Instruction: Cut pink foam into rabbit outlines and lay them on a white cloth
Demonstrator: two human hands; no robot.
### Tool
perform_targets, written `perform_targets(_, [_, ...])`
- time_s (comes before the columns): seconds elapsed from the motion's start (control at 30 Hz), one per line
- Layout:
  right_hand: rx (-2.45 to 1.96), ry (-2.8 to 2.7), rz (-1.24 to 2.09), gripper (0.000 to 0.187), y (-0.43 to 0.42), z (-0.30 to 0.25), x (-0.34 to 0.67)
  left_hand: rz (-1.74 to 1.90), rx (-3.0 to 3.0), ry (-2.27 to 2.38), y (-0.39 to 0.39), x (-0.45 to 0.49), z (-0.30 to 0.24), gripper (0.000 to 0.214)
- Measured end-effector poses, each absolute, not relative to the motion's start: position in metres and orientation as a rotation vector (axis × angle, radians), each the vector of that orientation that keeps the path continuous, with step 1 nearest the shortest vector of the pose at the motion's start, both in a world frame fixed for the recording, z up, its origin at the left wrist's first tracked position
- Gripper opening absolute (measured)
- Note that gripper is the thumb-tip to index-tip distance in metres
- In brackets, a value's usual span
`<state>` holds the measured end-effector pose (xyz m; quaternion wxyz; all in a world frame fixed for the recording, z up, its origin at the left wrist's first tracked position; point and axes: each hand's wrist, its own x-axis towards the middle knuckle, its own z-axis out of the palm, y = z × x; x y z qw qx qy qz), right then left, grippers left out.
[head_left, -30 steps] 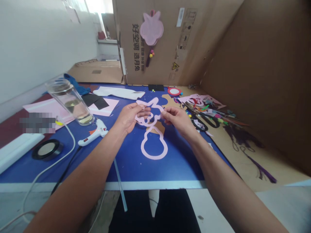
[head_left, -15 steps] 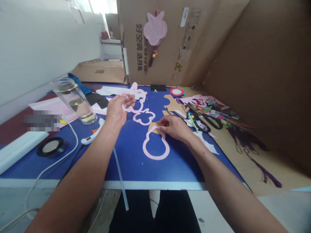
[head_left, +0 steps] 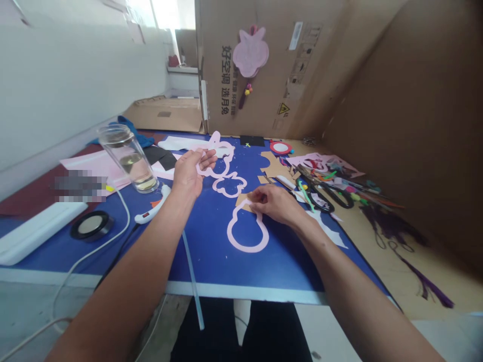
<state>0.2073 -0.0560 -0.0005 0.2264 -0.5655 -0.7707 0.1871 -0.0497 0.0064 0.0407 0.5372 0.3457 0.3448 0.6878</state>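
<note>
My left hand (head_left: 192,168) has its thumb and fingers on a pink paper cutout (head_left: 228,163), an open outline with a rounded lobe at the top, raised over the table. Just below it, a smaller pink flower-like outline (head_left: 222,192) lies on the blue surface. My right hand (head_left: 271,202) rests lower right, thumb and fingertips pinched at a small brown cardboard piece (head_left: 241,201). The top of a pink gourd-shaped outline (head_left: 247,248) overlaps that cardboard. The fingers partly hide where the two meet.
At left stand a glass of liquid (head_left: 134,163), a hot glue gun (head_left: 153,208) with cord, and a tape roll (head_left: 91,225). Scissors (head_left: 332,193) and paper scraps crowd the right. A glue stick (head_left: 193,281) overhangs the front edge. Cardboard walls (head_left: 279,105) enclose back and right.
The whole view has shifted slightly, so everything sits a little further right and lower. Both hands keep their places and grips.
</note>
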Motion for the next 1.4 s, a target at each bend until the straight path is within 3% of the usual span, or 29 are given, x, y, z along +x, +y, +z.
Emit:
perform_targets(0.37, [-1.474, -2.163, 0.561, 0.009, -0.052, -0.008, 0.210, 1.625, 0.799, 0.821, 0.008, -0.052, 0.039, 0.017])
perform_targets(0.63, [-1.482, -2.108, 0.680, 0.018, -0.050, -0.010, 0.212, 1.614, 0.803, 0.829, 0.009, -0.051, 0.037, 0.017])
perform_targets(0.9, [-1.624, -1.985, 0.429, 0.023, -0.042, -0.007, 0.213, 1.641, 0.791, 0.831, 0.009, -0.053, 0.040, 0.009])
perform_targets(1.4, [-1.666, -2.114, 0.298, 0.044, 0.045, -0.001, 0.165, 1.648, 0.764, 0.836, 0.009, -0.057, 0.038, 0.006])
